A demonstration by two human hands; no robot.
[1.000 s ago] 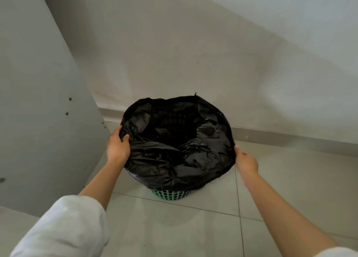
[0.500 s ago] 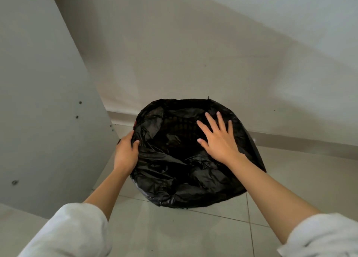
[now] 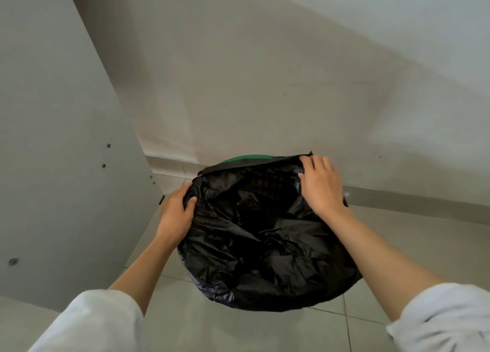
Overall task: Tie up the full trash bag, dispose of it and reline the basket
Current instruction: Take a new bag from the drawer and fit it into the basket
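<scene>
A black trash bag (image 3: 259, 235) lines a round green basket (image 3: 246, 157), of which only a sliver of the far rim shows above the plastic. The bag's mouth is spread wide and folded over the rim. My left hand (image 3: 176, 211) pinches the bag's edge at the left side of the rim, thumb inside. My right hand (image 3: 322, 186) reaches across the opening and grips the bag's edge at the far right of the rim. The basket's inside is dark and its contents are hidden.
The basket stands on pale floor tiles (image 3: 238, 330) in a corner. A grey panel (image 3: 61, 145) with screws rises close on the left. A white wall with a skirting strip (image 3: 413, 206) runs right behind the basket.
My right hand moved from the middle of the opening to the far right edge and took hold of the bag there. The view moved closer over the basket. My left hand kept its grip.
</scene>
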